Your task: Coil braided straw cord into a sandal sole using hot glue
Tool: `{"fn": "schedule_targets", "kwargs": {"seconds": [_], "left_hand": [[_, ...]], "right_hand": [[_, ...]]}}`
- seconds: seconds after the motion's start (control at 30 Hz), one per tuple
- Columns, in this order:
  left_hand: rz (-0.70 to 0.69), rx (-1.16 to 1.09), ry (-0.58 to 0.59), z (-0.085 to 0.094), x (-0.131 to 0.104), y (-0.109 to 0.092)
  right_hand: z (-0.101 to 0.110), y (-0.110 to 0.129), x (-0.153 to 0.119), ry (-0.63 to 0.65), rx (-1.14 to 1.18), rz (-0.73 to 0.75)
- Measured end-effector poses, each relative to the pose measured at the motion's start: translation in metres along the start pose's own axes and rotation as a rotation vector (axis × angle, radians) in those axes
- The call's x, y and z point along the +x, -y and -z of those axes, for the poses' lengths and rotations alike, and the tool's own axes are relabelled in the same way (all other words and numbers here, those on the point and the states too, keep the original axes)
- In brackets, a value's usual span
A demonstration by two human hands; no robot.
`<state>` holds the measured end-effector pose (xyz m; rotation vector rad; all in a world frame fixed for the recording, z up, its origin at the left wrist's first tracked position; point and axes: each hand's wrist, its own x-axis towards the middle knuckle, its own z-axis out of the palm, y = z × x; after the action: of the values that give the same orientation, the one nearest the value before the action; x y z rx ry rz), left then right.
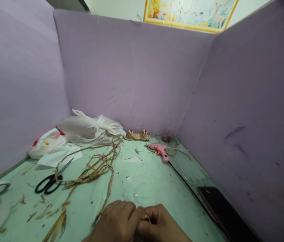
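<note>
At the front edge, my left hand [118,218] and my right hand [162,225] meet with their fingers curled in. A small yellowish straw cord [146,217] shows pinched between their fingertips; most of it is hidden by the fingers. A braided straw rope [93,173] lies in loose loops on the table ahead, and one length runs down to beside my left hand. Left of the loops, the rope frays into loose straw ends [60,220]. Black-handled scissors [53,179] lie partly under the rope, blades pointing away.
A pink glue gun [160,151] rests at the back right, its black cord trailing past a dark phone-like slab [225,211]. White plastic bags [91,129] and paper [58,156] lie back left. A small woven piece [136,135] sits by the purple partition [131,74].
</note>
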<state>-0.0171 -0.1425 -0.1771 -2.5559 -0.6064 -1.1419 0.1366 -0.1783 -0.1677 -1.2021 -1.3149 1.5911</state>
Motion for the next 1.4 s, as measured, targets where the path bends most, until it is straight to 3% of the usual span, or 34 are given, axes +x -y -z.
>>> {"fn": "schedule_targets", "kwargs": {"seconds": [0.1,0.27,0.4,0.5,0.63,0.77,1.0,1.23,1.4], "left_hand": [[-0.022,0.022,0.047,0.006,0.0,0.003],[0.23,0.034,0.024,0.019,0.002,0.014],[0.35,0.092,0.095,0.018,0.001,0.026],[0.308,0.126,0.163,0.014,0.0,0.032],[0.213,0.13,0.151,0.01,0.0,0.031],[0.136,-0.025,0.217,0.009,-0.001,0.026],[0.227,-0.245,0.139,0.01,0.001,0.022],[0.27,-0.243,0.27,0.012,0.0,0.022],[0.299,-0.274,0.279,0.015,-0.001,0.023]], "right_hand": [[0.002,-0.002,0.0,-0.012,-0.005,-0.031],[0.012,-0.008,0.001,-0.127,0.128,0.056],[0.022,-0.001,0.0,-0.293,0.207,-0.004],[0.026,0.003,0.001,-0.357,0.285,-0.075],[0.026,0.002,0.001,-0.372,0.372,-0.105],[0.024,0.001,0.002,-0.382,0.432,-0.105],[0.024,0.001,0.0,-0.377,0.469,-0.102],[0.026,0.002,-0.003,-0.351,0.294,-0.022],[0.024,-0.001,-0.002,-0.385,0.131,0.034]]}}
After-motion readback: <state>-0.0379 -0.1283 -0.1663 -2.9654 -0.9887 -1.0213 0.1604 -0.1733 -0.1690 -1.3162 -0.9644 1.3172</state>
